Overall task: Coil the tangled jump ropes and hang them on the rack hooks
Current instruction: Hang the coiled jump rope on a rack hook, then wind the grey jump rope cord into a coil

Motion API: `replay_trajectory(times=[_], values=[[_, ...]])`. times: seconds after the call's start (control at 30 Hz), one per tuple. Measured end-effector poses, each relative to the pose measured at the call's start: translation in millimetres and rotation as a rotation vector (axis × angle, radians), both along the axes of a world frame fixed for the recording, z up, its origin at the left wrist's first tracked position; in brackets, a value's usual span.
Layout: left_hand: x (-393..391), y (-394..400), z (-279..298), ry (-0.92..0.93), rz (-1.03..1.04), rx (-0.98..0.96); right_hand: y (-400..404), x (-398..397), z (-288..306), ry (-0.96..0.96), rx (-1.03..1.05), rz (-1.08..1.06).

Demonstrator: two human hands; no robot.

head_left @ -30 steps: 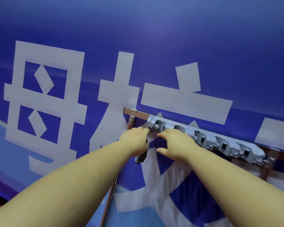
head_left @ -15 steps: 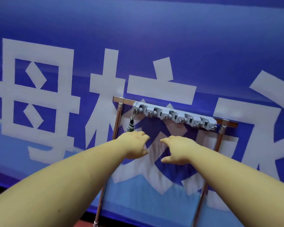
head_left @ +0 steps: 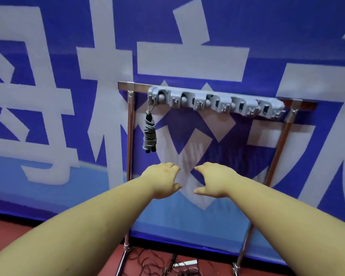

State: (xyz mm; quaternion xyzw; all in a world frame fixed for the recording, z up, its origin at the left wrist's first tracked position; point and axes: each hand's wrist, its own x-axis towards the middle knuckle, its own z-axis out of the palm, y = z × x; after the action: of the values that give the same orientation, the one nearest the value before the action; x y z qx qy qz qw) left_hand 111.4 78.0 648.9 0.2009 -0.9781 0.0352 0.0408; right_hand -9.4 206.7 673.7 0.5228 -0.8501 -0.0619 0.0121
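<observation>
Banner (head_left: 287,46) behind, blue, cropped. Rack (head_left: 129,136), one, feet cut off; grey hook strip (head_left: 215,102), hook count unclear. One coiled rope (head_left: 149,134) hangs on leftmost hook, above left hand (head_left: 163,180). Right hand (head_left: 213,180) beside; both hands empty, fingers loosely curled. Tangled ropes (head_left: 147,263) on floor, count unclear.

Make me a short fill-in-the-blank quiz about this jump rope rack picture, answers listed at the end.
1. The coiled jump rope hangs from the ____most hook of the grey hook strip.
2. The left hand and right hand both hold ____.
3. More tangled ropes lie on the ____ floor under the rack.
4. The number of ropes hanging on the rack is ____.

Answers: left; nothing; red; one
</observation>
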Motion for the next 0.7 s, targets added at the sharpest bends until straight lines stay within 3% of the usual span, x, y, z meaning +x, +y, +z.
replay_trajectory(times=[0.37, 0.7], values=[[-89.8, -54.6, -174.9, -0.187, -0.001, 0.21, -59.8, -82.2, -193.1, -0.205, 0.166, -0.007], [-103.7, -79.9, -351.5, -0.357, 0.081, 0.413, -65.2, -104.9, -372.2, -0.42, 0.277, -0.122]])
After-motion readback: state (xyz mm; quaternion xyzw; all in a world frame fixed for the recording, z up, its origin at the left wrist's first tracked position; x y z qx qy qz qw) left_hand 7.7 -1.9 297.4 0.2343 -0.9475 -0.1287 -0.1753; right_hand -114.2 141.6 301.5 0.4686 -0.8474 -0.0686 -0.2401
